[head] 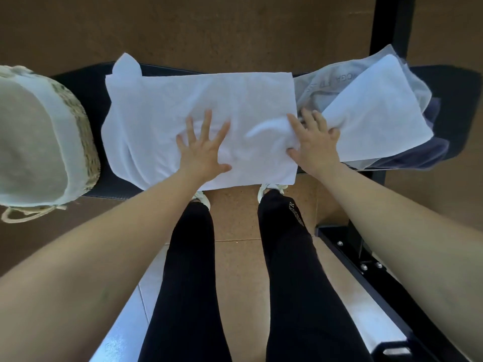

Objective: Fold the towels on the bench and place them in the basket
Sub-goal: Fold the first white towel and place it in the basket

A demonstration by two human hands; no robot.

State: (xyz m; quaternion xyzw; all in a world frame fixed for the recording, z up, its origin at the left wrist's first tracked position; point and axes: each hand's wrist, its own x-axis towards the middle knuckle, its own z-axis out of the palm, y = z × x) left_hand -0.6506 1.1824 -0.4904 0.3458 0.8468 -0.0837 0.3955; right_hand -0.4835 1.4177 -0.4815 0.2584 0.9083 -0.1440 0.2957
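Note:
A white towel [183, 100] lies spread across the middle of the black bench [88, 100]. My left hand [203, 150] presses flat on it with fingers spread, holding nothing. My right hand [313, 142] pinches the towel's right edge, bunching the cloth there. To the right a pile holds another white towel [379, 118], a grey towel [326, 84] and a dark blue towel [418, 155]. A woven basket [86, 142] with a pale cloth liner stands at the bench's left end.
My legs in black trousers and white shoes [271, 189] stand on the tiled floor just before the bench. A black metal frame [392, 24] rises behind the pile, and its base [347, 246] runs along the floor at the right.

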